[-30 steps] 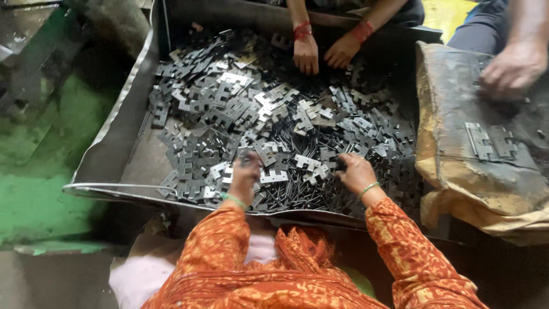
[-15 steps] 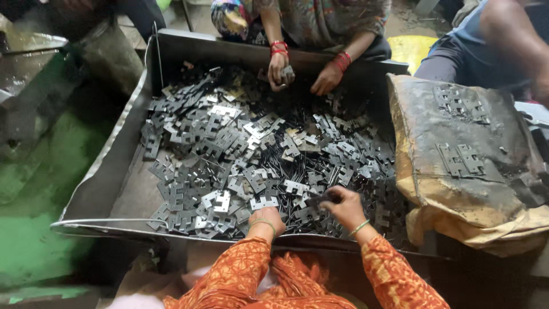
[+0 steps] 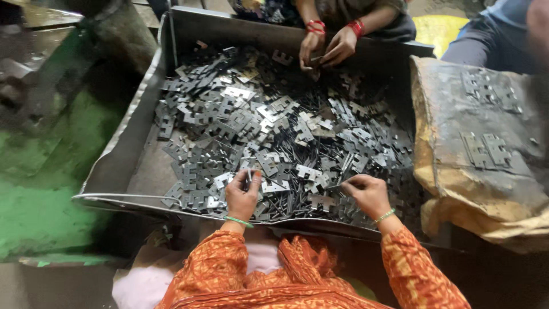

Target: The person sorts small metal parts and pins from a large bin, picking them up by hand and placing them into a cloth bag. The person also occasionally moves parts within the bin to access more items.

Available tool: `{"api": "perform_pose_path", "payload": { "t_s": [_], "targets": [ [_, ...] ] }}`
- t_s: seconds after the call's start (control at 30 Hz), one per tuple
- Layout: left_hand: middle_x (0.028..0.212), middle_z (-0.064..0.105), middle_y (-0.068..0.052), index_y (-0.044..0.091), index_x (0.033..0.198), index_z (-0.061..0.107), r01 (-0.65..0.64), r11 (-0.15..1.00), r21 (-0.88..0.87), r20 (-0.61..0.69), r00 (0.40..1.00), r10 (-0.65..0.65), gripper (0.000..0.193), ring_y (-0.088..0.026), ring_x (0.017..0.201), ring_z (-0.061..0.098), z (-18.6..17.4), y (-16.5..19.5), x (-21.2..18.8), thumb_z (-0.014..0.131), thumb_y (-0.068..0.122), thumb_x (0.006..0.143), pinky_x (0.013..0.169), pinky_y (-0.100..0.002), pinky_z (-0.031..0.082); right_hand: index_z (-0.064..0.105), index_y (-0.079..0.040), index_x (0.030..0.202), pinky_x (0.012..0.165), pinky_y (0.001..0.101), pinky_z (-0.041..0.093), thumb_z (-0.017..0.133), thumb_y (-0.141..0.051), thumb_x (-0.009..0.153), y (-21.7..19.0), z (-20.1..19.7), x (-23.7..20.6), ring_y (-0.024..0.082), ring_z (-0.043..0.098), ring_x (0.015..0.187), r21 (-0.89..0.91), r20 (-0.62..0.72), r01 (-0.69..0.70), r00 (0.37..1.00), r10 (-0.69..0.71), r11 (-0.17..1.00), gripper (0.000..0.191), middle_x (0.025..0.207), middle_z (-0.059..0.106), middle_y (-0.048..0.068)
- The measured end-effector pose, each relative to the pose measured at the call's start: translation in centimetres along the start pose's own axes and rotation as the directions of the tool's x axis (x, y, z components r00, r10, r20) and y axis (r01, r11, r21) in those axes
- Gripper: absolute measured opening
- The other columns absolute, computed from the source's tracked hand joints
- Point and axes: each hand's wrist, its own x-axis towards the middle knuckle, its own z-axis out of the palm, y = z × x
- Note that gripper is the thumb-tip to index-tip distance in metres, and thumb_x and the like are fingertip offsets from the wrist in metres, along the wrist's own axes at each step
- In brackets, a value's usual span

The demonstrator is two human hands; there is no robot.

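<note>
Grey metal parts: notched flat plates (image 3: 251,120) heaped loose in the tray, mixed with thin dark pins (image 3: 286,200) near your edge.
Tray: a large sheet-metal tray (image 3: 123,163) with raised sides, its bare floor showing at the left.
Your left hand (image 3: 241,197): fingers pinched closed on a small plate piece (image 3: 249,178), held upright just above the heap at the near rim.
Your right hand (image 3: 369,194): fingertips closed on a thin pin (image 3: 338,186) that points left, low over the pile.
Wrists: a green bangle on each of yours; orange patterned sleeves (image 3: 412,269) below.
Sack: a worn tan sack (image 3: 457,189), smeared dark, lies just right of the tray; a few joined plate pairs (image 3: 486,150) rest on top of it.
Other person: two hands (image 3: 326,48) with red bangles at the far rim, holding a small piece between them.
Floor: green painted patch (image 3: 40,189) to the left.
</note>
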Motion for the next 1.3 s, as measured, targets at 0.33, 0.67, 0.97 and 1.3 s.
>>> {"api": "perform_pose_path", "payload": {
  "t_s": [0.33, 0.67, 0.97, 1.3],
  "targets": [
    [0.084, 0.068, -0.002, 0.008, 0.095, 0.066, 0.347, 0.413, -0.842, 0.06, 0.821, -0.568, 0.024, -0.013, 0.075, 0.062, -3.2, -2.1, 1.4, 0.063, 0.03, 0.103, 0.07, -0.03, 0.052, 0.068, -0.009, 0.12, 0.093, 0.0455, 0.056, 0.081, -0.038, 0.081, -0.8, 3.1, -0.5, 0.035, 0.068, 0.109, -0.506, 0.339, 0.197, 0.941, -0.016, 0.839, 0.05, 0.119, 0.071, 0.015],
    [0.101, 0.075, -0.012, 0.01, 0.112, 0.061, 0.507, 0.558, -0.657, 0.204, 0.832, -0.516, 0.022, -0.021, 0.087, 0.074, 0.3, -1.5, -0.8, 0.068, 0.003, 0.092, 0.079, -0.036, 0.06, 0.059, -0.005, 0.132, 0.077, 0.0455, 0.058, 0.077, -0.048, 0.081, -5.4, 5.0, 1.8, 0.041, 0.068, 0.096, -0.654, 0.144, 0.064, 0.989, 0.041, 0.754, 0.069, 0.118, 0.064, 0.025],
    [0.113, 0.075, -0.018, 0.001, 0.13, 0.059, 0.615, 0.339, -0.712, 0.44, 0.767, -0.467, 0.039, -0.028, 0.102, 0.073, 0.8, -2.5, -2.1, 0.051, 0.024, 0.099, 0.09, -0.042, 0.062, 0.053, -0.016, 0.139, 0.084, 0.0366, 0.065, 0.056, -0.009, 0.094, -4.6, 3.4, 4.0, 0.026, 0.073, 0.1, 0.666, 0.232, -0.263, 0.962, 0.141, 0.698, 0.046, 0.119, 0.068, 0.019],
    [0.11, 0.072, -0.01, 0.005, 0.118, 0.064, 0.494, 0.007, -0.869, 0.454, 0.804, -0.385, 0.046, -0.024, 0.104, 0.067, 7.8, -3.6, -5.6, 0.049, 0.048, 0.106, 0.097, -0.039, 0.054, 0.063, -0.004, 0.131, 0.078, 0.0432, 0.058, 0.065, 0.0, 0.087, -9.9, 10.0, -3.0, 0.04, 0.071, 0.095, -0.094, 0.19, 0.463, 0.877, -0.441, 0.881, 0.044, 0.118, 0.071, 0.021]
  ]
}}
